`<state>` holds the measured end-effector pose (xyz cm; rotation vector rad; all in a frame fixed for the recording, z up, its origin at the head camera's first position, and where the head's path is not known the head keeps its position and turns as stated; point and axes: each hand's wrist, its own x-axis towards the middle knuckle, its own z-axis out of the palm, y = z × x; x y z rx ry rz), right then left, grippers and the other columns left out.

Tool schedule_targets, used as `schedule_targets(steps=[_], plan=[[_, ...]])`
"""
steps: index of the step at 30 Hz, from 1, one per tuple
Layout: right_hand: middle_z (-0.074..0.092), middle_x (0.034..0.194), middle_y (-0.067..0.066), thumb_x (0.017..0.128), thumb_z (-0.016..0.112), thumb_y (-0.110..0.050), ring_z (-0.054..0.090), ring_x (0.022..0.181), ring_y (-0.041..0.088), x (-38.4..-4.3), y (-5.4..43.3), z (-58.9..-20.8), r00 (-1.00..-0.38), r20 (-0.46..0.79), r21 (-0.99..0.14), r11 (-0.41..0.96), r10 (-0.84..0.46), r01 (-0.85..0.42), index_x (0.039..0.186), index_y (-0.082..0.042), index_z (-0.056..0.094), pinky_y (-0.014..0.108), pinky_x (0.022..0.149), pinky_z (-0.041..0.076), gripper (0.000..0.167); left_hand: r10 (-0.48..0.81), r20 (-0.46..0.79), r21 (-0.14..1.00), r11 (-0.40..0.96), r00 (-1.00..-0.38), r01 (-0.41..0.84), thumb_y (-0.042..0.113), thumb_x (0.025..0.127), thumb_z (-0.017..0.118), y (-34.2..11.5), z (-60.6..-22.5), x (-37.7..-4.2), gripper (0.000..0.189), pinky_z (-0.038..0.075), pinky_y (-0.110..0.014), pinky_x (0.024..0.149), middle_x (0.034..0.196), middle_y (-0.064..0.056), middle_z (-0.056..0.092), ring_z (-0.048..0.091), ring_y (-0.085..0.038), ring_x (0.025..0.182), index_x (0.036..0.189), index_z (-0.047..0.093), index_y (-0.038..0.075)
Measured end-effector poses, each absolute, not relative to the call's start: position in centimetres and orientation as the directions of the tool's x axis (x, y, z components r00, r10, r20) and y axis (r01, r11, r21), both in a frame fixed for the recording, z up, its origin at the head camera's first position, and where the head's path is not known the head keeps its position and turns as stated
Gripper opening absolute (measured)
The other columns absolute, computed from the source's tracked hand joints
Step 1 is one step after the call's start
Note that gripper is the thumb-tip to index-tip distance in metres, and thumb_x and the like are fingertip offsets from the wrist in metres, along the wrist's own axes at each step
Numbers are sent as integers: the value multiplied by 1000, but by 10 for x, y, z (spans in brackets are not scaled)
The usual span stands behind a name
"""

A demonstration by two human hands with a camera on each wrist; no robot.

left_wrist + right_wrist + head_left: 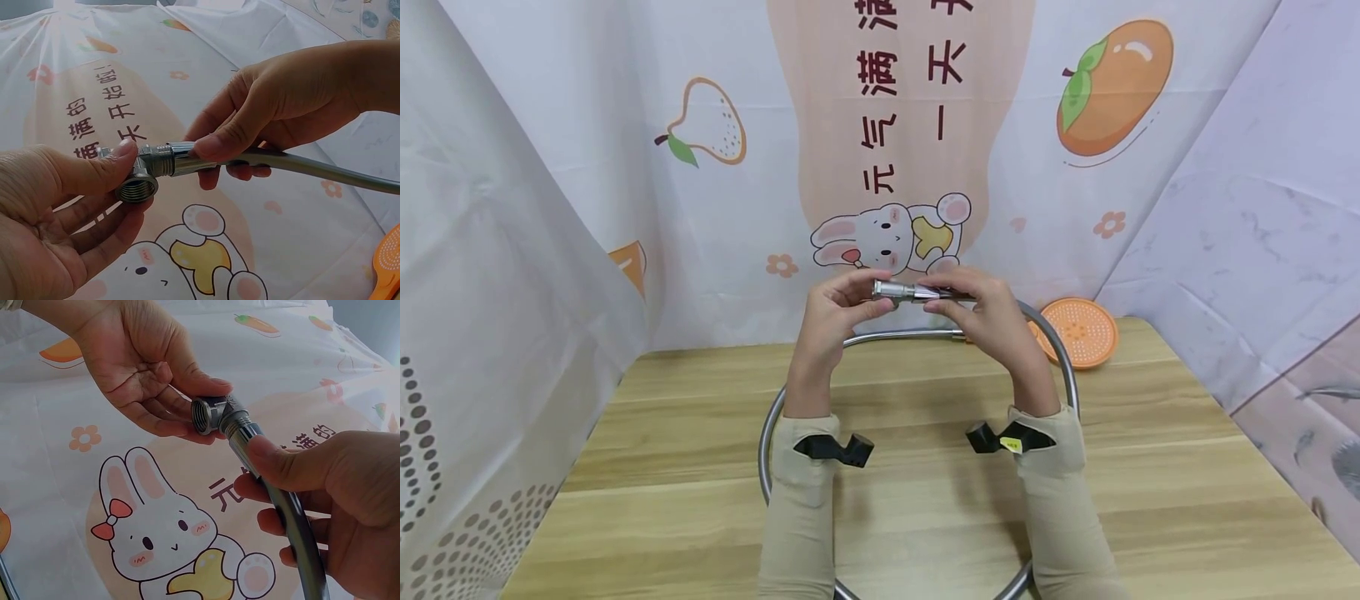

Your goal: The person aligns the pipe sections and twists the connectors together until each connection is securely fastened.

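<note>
My left hand (833,327) pinches a silvery threaded tee fitting (147,164) between thumb and fingers, above the far part of the table. One wide, inside-threaded mouth of it faces the left wrist camera. With thumb and fingertips, my right hand (996,321) grips the chrome end nut (242,445) of a grey metal shower hose (1070,367). The nut sits in line against the fitting's outer-threaded end, and some bare thread shows between them. From the right hand the hose loops down around both forearms on the table.
An orange shower head (1078,333), round and dotted with holes, lies at the table's back right. The hose's other end (917,334) runs toward it behind the hands. A printed cloth (722,250) hangs right behind the wooden table (1165,467).
</note>
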<state>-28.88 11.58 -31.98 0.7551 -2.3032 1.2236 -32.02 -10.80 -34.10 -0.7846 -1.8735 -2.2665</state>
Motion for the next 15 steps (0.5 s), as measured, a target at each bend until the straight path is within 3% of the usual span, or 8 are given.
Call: schedule_targets(steps=[8,15], plan=[[73,110,13,88,77,-5,63,93,19,-289,117,-318,-761,589,-610,469,-272,-639,114,-5,76,19,80,49,27,258,452,885,-244,-853,395,-13,83,75,-107,-339,-321,40,53,-22,71,87,5,74,64,-11,77,102,78,22],[74,109,13,88,77,-5,63,93,21,-289,118,-319,-770,576,-619,469,-275,-630,114,-5,77,20,80,51,26,264,448,887,-249,-854,388,-14,83,75,-108,-339,-320,37,53,-22,72,89,5,74,65,-12,78,105,79,16]])
